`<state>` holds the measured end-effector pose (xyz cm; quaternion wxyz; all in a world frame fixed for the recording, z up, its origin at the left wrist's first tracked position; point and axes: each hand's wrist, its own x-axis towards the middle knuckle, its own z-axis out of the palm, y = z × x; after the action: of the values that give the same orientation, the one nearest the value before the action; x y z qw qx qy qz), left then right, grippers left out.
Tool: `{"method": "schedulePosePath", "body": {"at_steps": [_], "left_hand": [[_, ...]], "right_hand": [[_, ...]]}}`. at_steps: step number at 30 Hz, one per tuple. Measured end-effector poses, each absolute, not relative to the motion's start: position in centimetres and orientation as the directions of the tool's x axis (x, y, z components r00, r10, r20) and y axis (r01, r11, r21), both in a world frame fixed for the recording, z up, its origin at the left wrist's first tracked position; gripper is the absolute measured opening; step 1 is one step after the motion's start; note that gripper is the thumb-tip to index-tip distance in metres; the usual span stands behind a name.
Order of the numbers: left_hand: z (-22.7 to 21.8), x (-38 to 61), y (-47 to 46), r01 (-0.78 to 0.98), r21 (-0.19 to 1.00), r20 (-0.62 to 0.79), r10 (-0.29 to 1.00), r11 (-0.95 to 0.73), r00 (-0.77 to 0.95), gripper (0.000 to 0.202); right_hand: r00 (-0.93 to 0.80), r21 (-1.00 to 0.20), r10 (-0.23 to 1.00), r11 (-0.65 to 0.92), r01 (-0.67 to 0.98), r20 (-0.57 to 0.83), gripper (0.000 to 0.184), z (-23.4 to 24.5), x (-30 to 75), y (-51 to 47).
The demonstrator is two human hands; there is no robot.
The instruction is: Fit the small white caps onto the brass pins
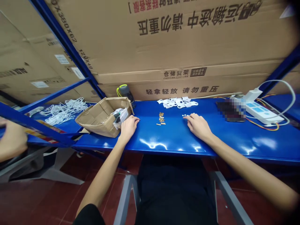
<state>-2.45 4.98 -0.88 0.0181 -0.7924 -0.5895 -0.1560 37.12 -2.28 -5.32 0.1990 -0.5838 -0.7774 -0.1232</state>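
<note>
Left hand (128,127) lies flat on the blue steel counter (168,132), holding nothing, fingers (134,119) just right of a cut-down cardboard box (103,117). Right hand (197,125) also rests empty, fingers (189,116) at a few small white pieces (186,115). Tan strips (160,119) sit left of those fingers, between the hands; white plastic parts (177,102) lie beyond them.

The person wears a black short sleeve (89,216) and black trousers (174,190), with bare hands (128,128).
</note>
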Motion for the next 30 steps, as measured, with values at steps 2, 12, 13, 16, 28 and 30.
{"method": "schedulePosePath", "body": {"at_steps": [2,12,13,16,28,30], "left_hand": [[-1.1,-2.2,4.6,0.916,0.207,0.282,0.917,-0.344,0.281,0.024],[-2.8,7.8,-2.9,0.581,0.497,0.279,0.753,-0.644,0.596,0.012],[-2.9,8.7,-3.1,0.573,0.496,0.281,0.746,-0.652,0.604,0.010],[-3.2,10.4,-3.1,0.573,0.505,0.282,0.751,-0.646,0.597,0.008],[-3.4,9.7,-2.8,0.574,0.495,0.289,0.747,-0.652,0.599,0.021],[-3.4,9.9,-2.9,0.600,0.471,0.280,0.754,-0.647,0.594,0.021]], "right_hand": [[-0.254,-0.062,0.859,0.313,0.948,0.445,0.037,-5.4,37.1,-2.2],[-0.646,-0.261,0.681,0.731,0.631,0.345,0.037,-3.6,33.9,-4.5],[-0.655,-0.280,0.672,0.740,0.612,0.346,0.036,-3.5,33.8,-4.6],[-0.646,-0.331,0.672,0.740,0.585,0.362,0.035,-3.7,33.9,-4.6],[-0.607,-0.360,0.694,0.720,0.594,0.387,0.037,-4.9,34.2,-4.0],[-0.598,-0.382,0.704,0.710,0.591,0.384,0.036,-4.9,34.2,-4.0]]}}
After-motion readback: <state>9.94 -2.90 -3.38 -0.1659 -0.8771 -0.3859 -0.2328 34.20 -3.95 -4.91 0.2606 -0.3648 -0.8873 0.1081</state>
